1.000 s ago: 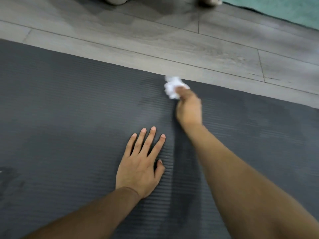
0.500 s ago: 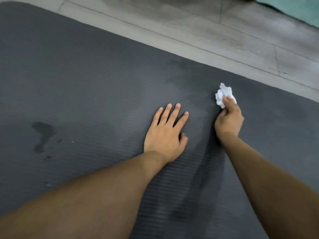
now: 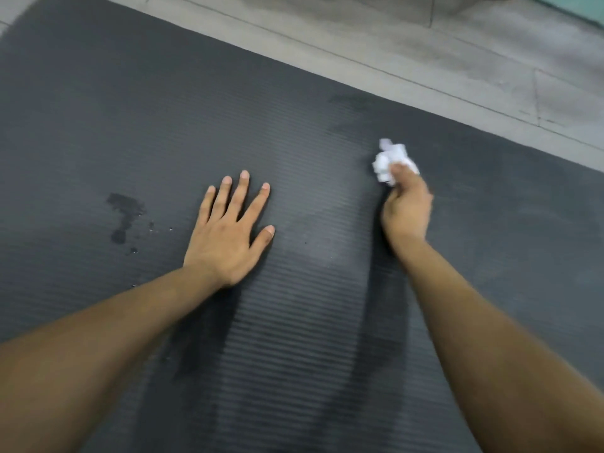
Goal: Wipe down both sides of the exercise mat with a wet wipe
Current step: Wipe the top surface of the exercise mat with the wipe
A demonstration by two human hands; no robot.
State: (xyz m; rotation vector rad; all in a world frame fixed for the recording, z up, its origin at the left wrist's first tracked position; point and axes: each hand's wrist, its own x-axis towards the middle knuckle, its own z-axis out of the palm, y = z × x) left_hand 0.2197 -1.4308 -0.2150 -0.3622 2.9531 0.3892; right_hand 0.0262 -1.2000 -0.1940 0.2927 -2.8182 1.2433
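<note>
Grey plank floor (image 3: pixel 425 60) beyond, teal strip (image 3: pixel 585 8) at its top-right corner. Dark ribbed mat (image 3: pixel 130 109) spread flat over it. Left hand (image 3: pixel 228 237) pressed palm-down on the mat, fingers straight and spread. Right hand (image 3: pixel 407 210) apart to the right, curled round a crumpled white wipe (image 3: pixel 389 160) held against the mat near its far edge. Left of the left hand, a dark wet blotch (image 3: pixel 122 217) with droplets.

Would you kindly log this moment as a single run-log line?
step: wiping upward side | right hand: grips wet wipe on mat | left hand: flat on mat | dark patch: left of left hand
</note>
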